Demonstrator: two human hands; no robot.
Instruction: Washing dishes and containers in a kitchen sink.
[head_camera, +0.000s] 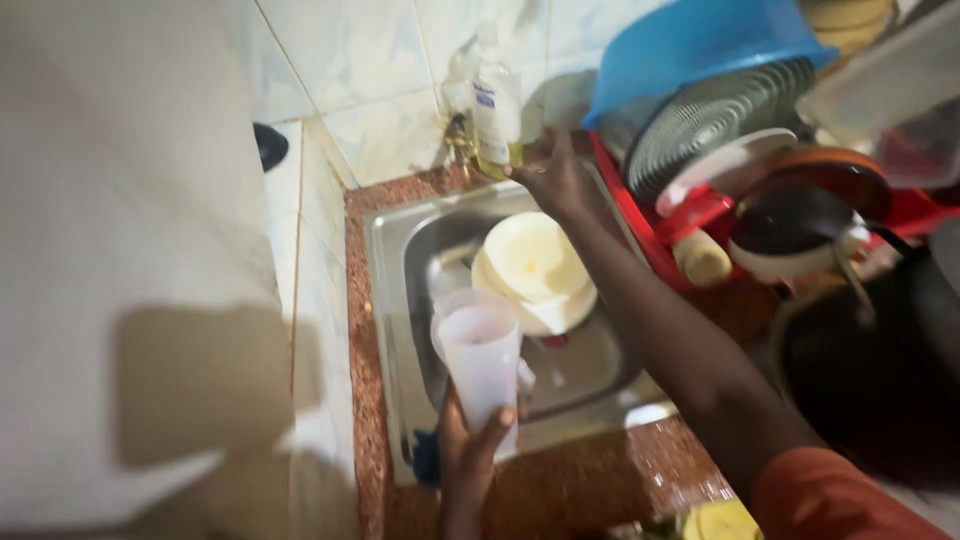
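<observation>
In the head view, a clear soap bottle (497, 118) with a blue-and-white label stood at the desk's back edge behind the sink (392, 262). The right hand (553, 175) had its fingers closed on it. The left hand (470, 455) gripped a translucent plastic cup (481, 362) over the sink's front rim, beside stacked cream plates (535, 270).

Dim, warm light; motion blur overall, hard shadows on left wall (150, 300), right edge dark.
</observation>
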